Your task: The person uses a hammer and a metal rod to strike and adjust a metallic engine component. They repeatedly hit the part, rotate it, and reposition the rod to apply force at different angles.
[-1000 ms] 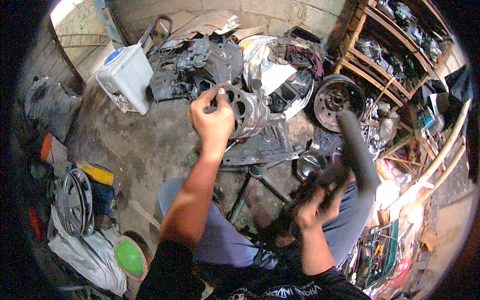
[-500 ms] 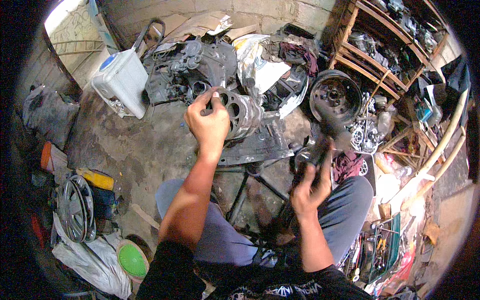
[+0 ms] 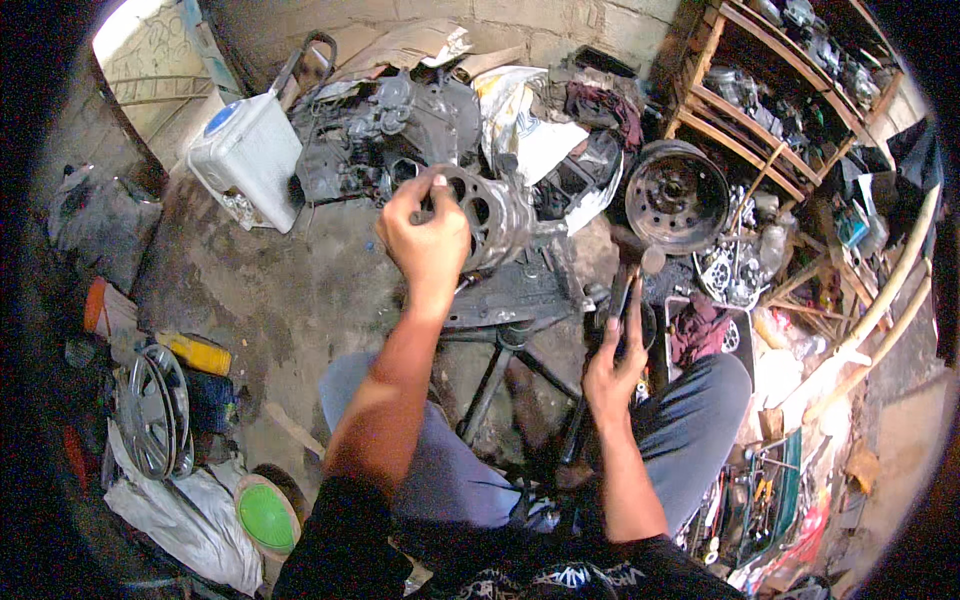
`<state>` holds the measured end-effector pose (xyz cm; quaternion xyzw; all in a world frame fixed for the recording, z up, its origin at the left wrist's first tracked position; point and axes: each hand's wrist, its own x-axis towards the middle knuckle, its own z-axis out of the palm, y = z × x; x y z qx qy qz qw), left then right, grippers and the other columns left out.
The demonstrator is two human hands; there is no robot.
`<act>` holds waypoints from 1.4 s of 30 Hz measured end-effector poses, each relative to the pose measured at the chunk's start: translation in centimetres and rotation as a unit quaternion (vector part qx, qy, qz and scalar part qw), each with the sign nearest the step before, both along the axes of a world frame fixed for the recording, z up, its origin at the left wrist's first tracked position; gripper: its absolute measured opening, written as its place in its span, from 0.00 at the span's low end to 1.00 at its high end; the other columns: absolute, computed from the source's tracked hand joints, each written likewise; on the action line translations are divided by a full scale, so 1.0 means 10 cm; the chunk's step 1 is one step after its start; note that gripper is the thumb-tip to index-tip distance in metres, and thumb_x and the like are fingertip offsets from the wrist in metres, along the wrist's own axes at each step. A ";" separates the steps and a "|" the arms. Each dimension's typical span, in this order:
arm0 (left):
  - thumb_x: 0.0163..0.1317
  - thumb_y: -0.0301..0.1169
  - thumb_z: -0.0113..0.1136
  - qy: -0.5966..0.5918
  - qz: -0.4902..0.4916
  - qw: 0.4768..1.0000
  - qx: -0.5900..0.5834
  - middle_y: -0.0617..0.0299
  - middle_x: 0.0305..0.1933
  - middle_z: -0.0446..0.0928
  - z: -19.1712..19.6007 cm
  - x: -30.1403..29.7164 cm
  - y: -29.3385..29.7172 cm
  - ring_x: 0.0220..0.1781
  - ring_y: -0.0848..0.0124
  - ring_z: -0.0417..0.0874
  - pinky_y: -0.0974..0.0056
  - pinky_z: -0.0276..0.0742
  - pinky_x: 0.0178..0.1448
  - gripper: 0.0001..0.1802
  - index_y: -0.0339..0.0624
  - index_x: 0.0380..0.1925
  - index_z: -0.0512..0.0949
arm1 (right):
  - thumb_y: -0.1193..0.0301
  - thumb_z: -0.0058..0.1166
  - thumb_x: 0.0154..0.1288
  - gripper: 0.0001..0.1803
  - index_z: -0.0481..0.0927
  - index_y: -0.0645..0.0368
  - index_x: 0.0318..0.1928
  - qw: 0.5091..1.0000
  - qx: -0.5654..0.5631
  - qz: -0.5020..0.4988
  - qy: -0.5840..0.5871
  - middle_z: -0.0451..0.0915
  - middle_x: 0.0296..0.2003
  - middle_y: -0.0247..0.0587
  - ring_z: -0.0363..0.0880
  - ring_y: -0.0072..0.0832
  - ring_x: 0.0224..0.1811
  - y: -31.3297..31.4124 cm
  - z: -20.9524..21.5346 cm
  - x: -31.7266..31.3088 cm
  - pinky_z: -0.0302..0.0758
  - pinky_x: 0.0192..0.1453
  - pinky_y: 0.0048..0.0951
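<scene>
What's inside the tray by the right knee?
A maroon cloth and a silvery part show in the tray; the knee hides its near end, the cloth anything beneath.

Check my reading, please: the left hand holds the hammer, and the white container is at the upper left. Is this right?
One slip: in the head view, the right hand holds the hammer; the white container is indeed at the upper left.

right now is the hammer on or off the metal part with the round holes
Off: in the right hand, the hammer is apart from the metal part, with floor showing between them.
</scene>
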<state>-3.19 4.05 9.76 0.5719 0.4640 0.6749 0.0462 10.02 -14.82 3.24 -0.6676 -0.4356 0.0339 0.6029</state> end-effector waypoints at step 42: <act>0.66 0.40 0.38 -0.634 -0.433 0.520 -0.376 0.46 0.46 0.81 -0.42 -0.28 0.72 0.46 0.49 0.83 0.39 0.76 0.56 0.23 0.38 0.47 0.79 | 0.50 0.48 0.71 0.22 0.74 0.57 0.35 0.978 0.123 0.078 0.147 0.68 0.23 0.28 0.66 0.17 0.21 0.82 1.55 0.54 0.63 0.22 0.21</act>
